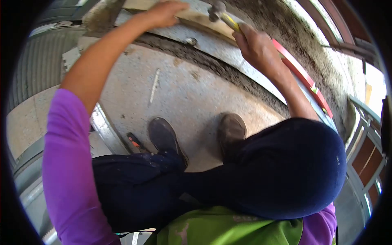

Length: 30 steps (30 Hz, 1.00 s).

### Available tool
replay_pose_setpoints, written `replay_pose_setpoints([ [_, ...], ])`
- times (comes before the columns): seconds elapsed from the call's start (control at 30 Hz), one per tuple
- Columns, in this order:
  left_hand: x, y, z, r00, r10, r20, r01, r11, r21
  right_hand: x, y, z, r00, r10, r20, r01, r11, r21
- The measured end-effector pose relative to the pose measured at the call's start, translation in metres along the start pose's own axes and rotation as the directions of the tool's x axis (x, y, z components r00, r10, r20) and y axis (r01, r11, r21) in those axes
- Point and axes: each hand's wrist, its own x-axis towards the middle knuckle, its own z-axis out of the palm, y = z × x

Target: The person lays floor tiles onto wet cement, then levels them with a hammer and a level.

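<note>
My right hand point(258, 45) is wrapped round the yellow handle of a hammer point(229, 21), whose metal head points to the upper left. The hammer head is above a wooden board point(204, 23) lying along a pale speckled slab point(232, 50). Farther left, my left hand point(162, 14) is closed over the same board, thumb on the near side and fingers across the top. A small roundish lump point(190, 41) sits on the slab's near edge. Close to my right forearm, a red spirit level point(302, 75) rests along the slab.
Dark mortar point(196, 54) runs under the slab's near edge. My shoes point(165, 134) stand on a speckled floor point(134, 77) with a thin pale strip point(154, 85). A black-and-orange tool point(136, 141) and a metal bar point(107, 128) lie left. Metal railing point(365, 143) stands right.
</note>
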Motion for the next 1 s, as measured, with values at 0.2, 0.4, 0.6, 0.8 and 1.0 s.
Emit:
replay_pose_setpoints([
  [0.2, 0.002, 0.005, -0.002, 0.997, -0.052, 0.062, 0.045, 0.993, 0.11, 0.031, -0.02, 0.01, 0.999, -0.042, 0.029, 0.04, 0.998, 0.043],
  [0.4, 0.001, 0.011, -0.003, 0.999, -0.043, 0.0, 0.043, 0.998, 0.047, 0.046, -0.017, 0.032, 0.996, -0.048, 0.08, 0.047, 0.999, 0.02],
  [0.6, -0.011, -0.009, -0.013, 0.995, -0.096, 0.013, 0.092, 0.98, 0.179, 0.049, -0.022, 0.027, 0.993, -0.043, 0.108, 0.04, 0.999, 0.031],
  [0.8, -0.011, -0.024, -0.025, 0.993, -0.094, 0.072, 0.094, 0.996, 0.011, 0.064, -0.027, 0.033, 0.993, -0.062, 0.098, 0.058, 0.997, 0.047],
  [1.0, -0.011, -0.027, -0.025, 0.992, -0.091, 0.082, 0.086, 0.994, 0.062, 0.078, -0.033, 0.041, 0.991, -0.118, 0.059, 0.116, 0.992, 0.04],
])
